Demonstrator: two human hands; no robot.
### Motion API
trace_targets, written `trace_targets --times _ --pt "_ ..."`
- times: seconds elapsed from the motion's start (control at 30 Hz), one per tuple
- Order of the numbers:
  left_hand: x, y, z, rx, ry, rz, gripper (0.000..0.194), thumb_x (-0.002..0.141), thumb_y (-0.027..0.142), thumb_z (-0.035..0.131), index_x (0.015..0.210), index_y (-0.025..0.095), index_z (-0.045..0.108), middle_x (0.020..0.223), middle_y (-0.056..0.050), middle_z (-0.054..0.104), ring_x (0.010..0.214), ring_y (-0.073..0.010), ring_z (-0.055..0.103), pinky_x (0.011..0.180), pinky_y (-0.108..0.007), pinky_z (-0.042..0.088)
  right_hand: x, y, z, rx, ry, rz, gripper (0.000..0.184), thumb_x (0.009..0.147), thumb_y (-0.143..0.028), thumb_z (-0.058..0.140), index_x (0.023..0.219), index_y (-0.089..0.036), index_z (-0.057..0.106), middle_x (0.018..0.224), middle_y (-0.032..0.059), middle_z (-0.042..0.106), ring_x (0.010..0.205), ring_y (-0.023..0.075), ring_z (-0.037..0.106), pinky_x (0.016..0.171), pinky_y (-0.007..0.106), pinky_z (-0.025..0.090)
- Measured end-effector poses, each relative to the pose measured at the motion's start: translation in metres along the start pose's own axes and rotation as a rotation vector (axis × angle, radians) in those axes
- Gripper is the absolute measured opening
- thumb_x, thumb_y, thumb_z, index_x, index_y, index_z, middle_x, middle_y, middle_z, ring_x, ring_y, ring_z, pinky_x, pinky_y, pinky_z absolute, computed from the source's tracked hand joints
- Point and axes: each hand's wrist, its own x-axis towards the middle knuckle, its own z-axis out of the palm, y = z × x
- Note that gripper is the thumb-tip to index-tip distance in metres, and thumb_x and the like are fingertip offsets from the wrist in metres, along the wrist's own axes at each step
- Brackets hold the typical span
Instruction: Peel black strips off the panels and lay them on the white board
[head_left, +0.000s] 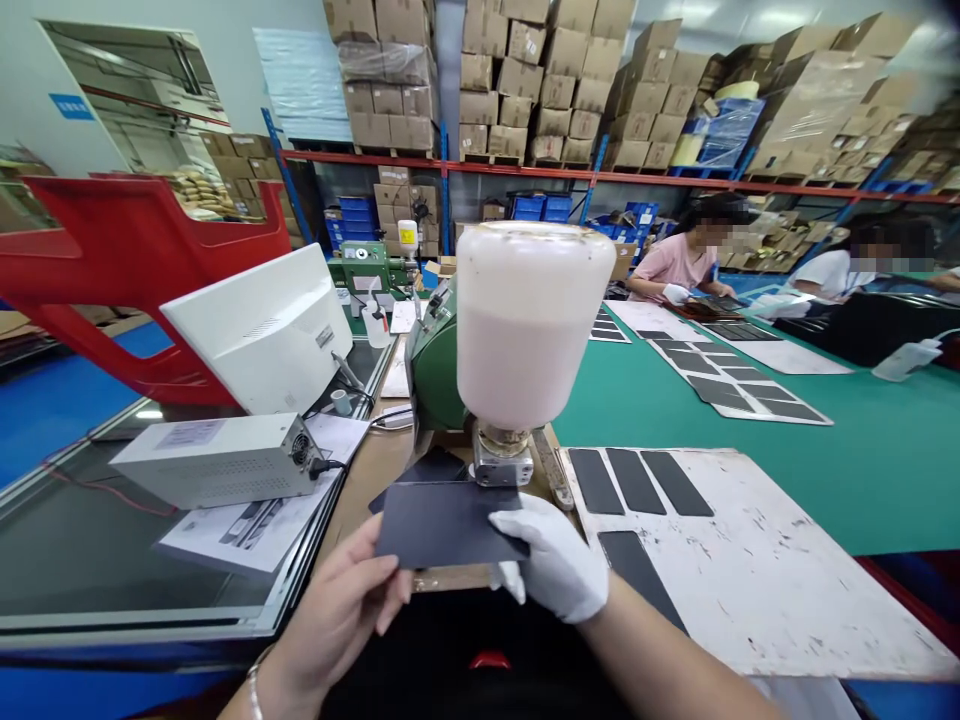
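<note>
Black sheet point(448, 525) is held up in the person's two hands, just over the table point(367, 510). The left hand point(337, 615) is bare and has a silver bracelet point(255, 697) on its wrist. Its fingers press on the sheet from the lower left. The right hand point(547, 555) wears a white glove and grips the right end of the sheet. Both hands are closed on the sheet, not open wide.

Another black piece point(427, 468) lies just behind the sheet. Past it stands a big bottle point(521, 320) of pale pink liquid on a metal foot, right beside a green machine point(433, 375). To the right is a white board point(780, 590) with black strips point(634, 480) lying on it. To the left are a silver box point(217, 460) and the back of a white screen point(255, 330), with paper point(247, 535) by the box.

Farther off, a person in a pink shirt point(694, 262) sits at a long green table point(712, 470). Behind that person, shelves point(525, 165) hold piles of cardboard boxes point(525, 90).
</note>
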Motion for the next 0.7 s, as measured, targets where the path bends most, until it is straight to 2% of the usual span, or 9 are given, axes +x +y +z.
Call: trace_targets --times 0.13,0.2,0.27,0.33,0.43,0.53,0.63,0.7 --pt "-0.023 -0.001 -0.02 -0.064 0.194 0.116 0.015 0.076 0.025 0.058 0.089 0.017 0.056 0.049 0.003 0.053 0.041 -0.0066 0.039 0.041 -0.017 0.03 0.02 0.007 0.032 0.056 -0.088 0.045 0.024 0.078 -0.038 0.053 0.065 -0.02 0.061 0.039 -0.0007 0.054 0.033 0.0136 0.045 0.036 0.024 0.031" --pt "-0.028 -0.006 -0.02 -0.058 0.252 0.142 0.01 0.078 0.027 0.059 0.081 0.018 0.055 0.05 0.004 0.054 0.041 -0.0063 0.039 0.042 -0.017 0.031 0.021 0.01 0.035 0.02 -0.118 0.054 0.023 0.079 -0.039 0.054 0.072 -0.019 0.061 0.041 -0.001 0.056 0.034 0.013 0.047 0.035 0.023 0.032" --pt "-0.028 -0.015 -0.017 -0.011 0.241 0.136 0.011 0.08 0.029 0.058 0.081 0.018 0.054 0.053 0.003 0.056 0.04 -0.0059 0.04 0.041 -0.017 0.032 0.017 0.013 0.028 -0.034 -0.125 0.054 0.025 0.081 -0.041 0.054 0.072 -0.018 0.061 0.044 -0.0008 0.056 0.034 0.012 0.047 0.035 0.023 0.034" --pt "-0.023 -0.024 -0.011 0.045 0.153 0.118 0.014 0.083 0.031 0.056 0.09 0.019 0.055 0.058 0.002 0.059 0.041 -0.0063 0.042 0.041 -0.017 0.034 0.008 0.015 0.014 -0.075 -0.109 0.055 0.027 0.081 -0.043 0.055 0.076 -0.017 0.061 0.046 -0.0005 0.057 0.035 0.0118 0.048 0.036 0.022 0.035" --pt "-0.007 -0.036 0.001 0.096 -0.053 0.088 0.03 0.085 0.033 0.055 0.11 0.019 0.051 0.065 0.0 0.062 0.042 -0.0072 0.047 0.041 -0.018 0.036 -0.013 0.012 -0.016 -0.124 -0.034 0.068 0.029 0.081 -0.044 0.055 0.086 -0.017 0.062 0.051 0.0006 0.059 0.034 0.012 0.048 0.035 0.022 0.031" --pt "0.016 -0.044 0.023 0.103 -0.259 0.019 0.043 0.085 0.032 0.054 0.124 0.019 0.043 0.068 -0.001 0.062 0.042 -0.0071 0.048 0.041 -0.018 0.037 -0.039 0.003 -0.049 -0.235 0.103 0.086 0.029 0.082 -0.044 0.053 0.075 -0.018 0.063 0.051 0.0024 0.06 0.034 0.0121 0.046 0.036 0.024 0.029" --pt "0.04 -0.05 0.051 0.086 -0.412 -0.048 0.042 0.085 0.028 0.054 0.124 0.019 0.043 0.07 -0.001 0.062 0.04 -0.006 0.048 0.04 -0.017 0.036 -0.062 -0.007 -0.08 -0.361 0.271 0.049 0.033 0.081 -0.044 0.054 0.059 -0.022 0.061 0.05 0.0036 0.058 0.04 0.0153 0.049 0.042 0.029 0.034" --pt "0.053 -0.051 0.069 0.067 -0.462 -0.058 0.035 0.084 0.028 0.053 0.117 0.017 0.047 0.068 0.0 0.062 0.038 -0.0057 0.048 0.04 -0.017 0.035 -0.073 -0.01 -0.097 -0.47 0.376 -0.026 0.033 0.079 -0.045 0.056 0.054 -0.024 0.061 0.05 0.0045 0.057 0.047 0.0188 0.052 0.049 0.033 0.04"
